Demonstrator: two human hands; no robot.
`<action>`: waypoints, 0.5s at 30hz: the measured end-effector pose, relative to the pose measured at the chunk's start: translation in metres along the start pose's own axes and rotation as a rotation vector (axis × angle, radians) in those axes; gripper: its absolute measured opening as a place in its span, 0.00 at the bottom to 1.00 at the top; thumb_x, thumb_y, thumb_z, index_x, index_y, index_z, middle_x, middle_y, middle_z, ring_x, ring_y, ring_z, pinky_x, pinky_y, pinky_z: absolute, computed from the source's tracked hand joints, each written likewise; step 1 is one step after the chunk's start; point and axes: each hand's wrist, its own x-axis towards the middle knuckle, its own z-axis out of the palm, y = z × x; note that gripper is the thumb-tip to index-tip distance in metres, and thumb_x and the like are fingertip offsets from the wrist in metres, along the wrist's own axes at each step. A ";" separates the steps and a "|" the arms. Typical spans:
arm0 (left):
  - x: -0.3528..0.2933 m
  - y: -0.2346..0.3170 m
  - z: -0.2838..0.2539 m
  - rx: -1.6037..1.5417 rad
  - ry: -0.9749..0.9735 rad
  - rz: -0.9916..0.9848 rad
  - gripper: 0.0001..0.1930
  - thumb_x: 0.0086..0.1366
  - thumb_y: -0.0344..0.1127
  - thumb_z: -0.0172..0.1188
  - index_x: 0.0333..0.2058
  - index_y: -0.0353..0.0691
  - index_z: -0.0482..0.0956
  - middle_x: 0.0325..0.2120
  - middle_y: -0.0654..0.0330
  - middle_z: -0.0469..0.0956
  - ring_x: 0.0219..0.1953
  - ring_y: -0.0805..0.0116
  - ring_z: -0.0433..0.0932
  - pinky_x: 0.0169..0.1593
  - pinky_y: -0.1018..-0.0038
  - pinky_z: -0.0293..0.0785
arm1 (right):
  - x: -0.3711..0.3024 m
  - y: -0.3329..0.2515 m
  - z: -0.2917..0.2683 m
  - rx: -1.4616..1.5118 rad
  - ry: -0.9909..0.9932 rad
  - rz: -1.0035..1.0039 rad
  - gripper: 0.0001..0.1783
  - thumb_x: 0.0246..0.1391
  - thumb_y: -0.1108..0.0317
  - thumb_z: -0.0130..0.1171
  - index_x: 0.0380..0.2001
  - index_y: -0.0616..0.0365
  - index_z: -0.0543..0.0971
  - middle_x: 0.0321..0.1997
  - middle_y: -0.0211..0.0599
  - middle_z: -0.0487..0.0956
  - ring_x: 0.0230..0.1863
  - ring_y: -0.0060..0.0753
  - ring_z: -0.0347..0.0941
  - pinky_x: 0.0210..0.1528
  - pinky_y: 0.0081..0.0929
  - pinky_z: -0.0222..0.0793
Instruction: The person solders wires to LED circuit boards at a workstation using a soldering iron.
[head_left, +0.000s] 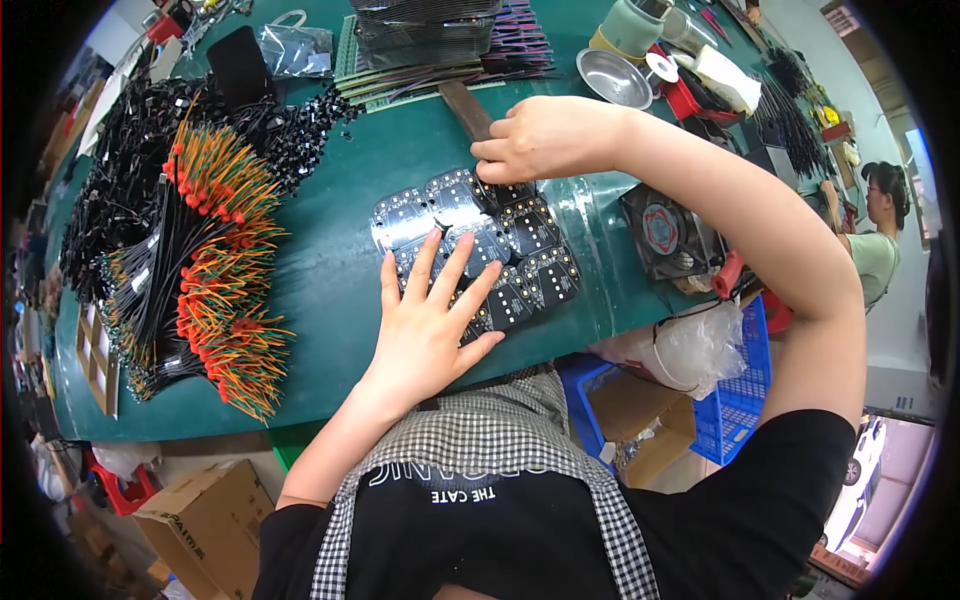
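Circuit boards [520,250], a black panel at frame centre on the green table [330,270], lie under my flat, open left hand [430,325] while my right hand [545,135] pinches the panel's top edge.

Left hand [432,318] flat, palm down, fingers spread and pointing away from the body, forearm entering from the lower edge. Right hand [545,138] farther out, toward the far edge of the worktop, curled into a loose fist with fingertips pinched downward; right arm bent sharply at the elbow, forearm angled inward.
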 end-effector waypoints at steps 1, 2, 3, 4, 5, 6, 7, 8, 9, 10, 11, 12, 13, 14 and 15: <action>0.000 0.000 0.000 -0.006 -0.005 0.001 0.34 0.55 0.52 0.63 0.60 0.53 0.66 0.65 0.54 0.56 0.68 0.46 0.49 0.64 0.38 0.40 | -0.001 0.001 -0.001 -0.015 0.024 -0.005 0.07 0.49 0.69 0.54 0.32 0.57 0.70 0.29 0.33 0.74 0.36 0.36 0.77 0.34 0.31 0.75; 0.001 0.000 0.000 -0.014 -0.010 0.003 0.34 0.55 0.52 0.63 0.60 0.53 0.66 0.65 0.54 0.56 0.68 0.46 0.49 0.64 0.38 0.40 | -0.003 0.003 -0.002 -0.030 0.048 -0.008 0.07 0.48 0.70 0.54 0.31 0.58 0.69 0.29 0.35 0.74 0.35 0.37 0.77 0.34 0.31 0.74; 0.001 0.000 0.000 -0.014 -0.010 -0.001 0.34 0.55 0.52 0.63 0.60 0.53 0.66 0.65 0.54 0.56 0.68 0.46 0.49 0.64 0.38 0.40 | -0.005 0.004 -0.005 -0.029 0.050 -0.011 0.07 0.48 0.70 0.54 0.31 0.58 0.69 0.29 0.35 0.74 0.35 0.37 0.77 0.34 0.31 0.74; 0.001 0.000 0.000 -0.009 -0.012 -0.001 0.34 0.55 0.52 0.63 0.60 0.53 0.66 0.65 0.54 0.56 0.68 0.46 0.49 0.64 0.38 0.40 | -0.010 0.006 -0.009 -0.001 0.103 0.038 0.07 0.49 0.70 0.53 0.31 0.59 0.68 0.28 0.36 0.74 0.36 0.38 0.77 0.34 0.32 0.74; 0.001 0.000 0.001 -0.006 -0.014 0.000 0.34 0.55 0.52 0.63 0.60 0.53 0.66 0.65 0.54 0.55 0.68 0.46 0.49 0.64 0.38 0.40 | -0.015 0.008 -0.013 0.029 0.155 0.089 0.07 0.49 0.70 0.53 0.30 0.60 0.67 0.27 0.37 0.73 0.36 0.40 0.77 0.35 0.33 0.74; 0.000 0.000 0.000 -0.006 -0.016 -0.007 0.34 0.55 0.52 0.63 0.60 0.53 0.66 0.65 0.54 0.55 0.68 0.46 0.49 0.64 0.38 0.40 | -0.019 0.007 -0.015 0.067 0.163 0.131 0.07 0.49 0.71 0.53 0.30 0.60 0.67 0.27 0.39 0.73 0.36 0.42 0.77 0.35 0.34 0.73; 0.000 -0.001 0.000 -0.009 -0.022 -0.009 0.34 0.55 0.52 0.63 0.61 0.53 0.66 0.65 0.54 0.55 0.68 0.46 0.48 0.64 0.38 0.40 | -0.026 0.005 -0.020 0.069 0.161 0.128 0.07 0.49 0.71 0.53 0.30 0.60 0.67 0.27 0.39 0.73 0.36 0.42 0.77 0.35 0.34 0.73; 0.000 -0.001 0.001 -0.013 -0.029 -0.011 0.34 0.55 0.52 0.63 0.61 0.54 0.66 0.66 0.54 0.55 0.68 0.46 0.48 0.64 0.38 0.40 | -0.034 0.002 -0.026 0.114 0.152 0.237 0.07 0.50 0.71 0.53 0.30 0.60 0.67 0.28 0.39 0.73 0.37 0.43 0.77 0.35 0.35 0.73; 0.000 0.000 -0.001 -0.014 -0.026 -0.016 0.34 0.55 0.52 0.63 0.61 0.54 0.66 0.66 0.54 0.55 0.68 0.46 0.48 0.64 0.38 0.40 | -0.043 -0.002 -0.033 0.154 0.145 0.343 0.07 0.50 0.71 0.53 0.30 0.60 0.67 0.28 0.40 0.74 0.37 0.43 0.77 0.35 0.36 0.73; 0.001 0.000 -0.002 -0.016 -0.031 -0.015 0.34 0.55 0.52 0.63 0.61 0.54 0.66 0.66 0.54 0.55 0.68 0.47 0.48 0.64 0.38 0.40 | -0.050 -0.007 -0.039 0.155 0.142 0.338 0.07 0.50 0.71 0.53 0.30 0.60 0.67 0.28 0.40 0.74 0.37 0.43 0.77 0.35 0.36 0.73; 0.000 0.000 -0.002 -0.019 -0.035 -0.015 0.34 0.55 0.53 0.63 0.61 0.54 0.66 0.66 0.54 0.54 0.68 0.47 0.48 0.64 0.38 0.39 | -0.057 -0.012 -0.045 0.159 0.061 0.416 0.08 0.49 0.72 0.52 0.33 0.59 0.67 0.30 0.39 0.75 0.38 0.42 0.76 0.37 0.35 0.72; 0.000 0.000 -0.002 -0.022 -0.035 -0.017 0.34 0.55 0.53 0.63 0.61 0.54 0.66 0.66 0.54 0.54 0.68 0.47 0.48 0.64 0.38 0.39 | -0.064 -0.015 -0.048 0.164 -0.020 0.500 0.10 0.49 0.73 0.52 0.36 0.58 0.67 0.32 0.39 0.76 0.39 0.41 0.76 0.39 0.34 0.71; 0.000 0.000 -0.001 -0.022 -0.035 -0.015 0.35 0.55 0.53 0.63 0.61 0.54 0.66 0.66 0.54 0.54 0.68 0.47 0.48 0.64 0.39 0.39 | -0.069 -0.016 -0.048 0.165 -0.023 0.497 0.10 0.49 0.73 0.52 0.36 0.58 0.67 0.32 0.39 0.76 0.39 0.41 0.76 0.39 0.34 0.71; 0.000 -0.001 -0.001 -0.021 -0.035 -0.015 0.35 0.54 0.53 0.63 0.61 0.54 0.66 0.66 0.54 0.54 0.69 0.47 0.47 0.64 0.39 0.39 | -0.073 -0.016 -0.048 0.219 -0.098 0.548 0.09 0.49 0.74 0.52 0.35 0.58 0.68 0.32 0.39 0.76 0.38 0.43 0.76 0.38 0.35 0.71; 0.000 -0.001 0.000 -0.025 -0.035 -0.015 0.35 0.54 0.53 0.63 0.61 0.54 0.66 0.66 0.54 0.54 0.69 0.47 0.47 0.64 0.39 0.39 | -0.076 -0.016 -0.048 0.273 -0.176 0.601 0.08 0.49 0.74 0.52 0.35 0.59 0.68 0.31 0.40 0.76 0.36 0.44 0.76 0.37 0.35 0.71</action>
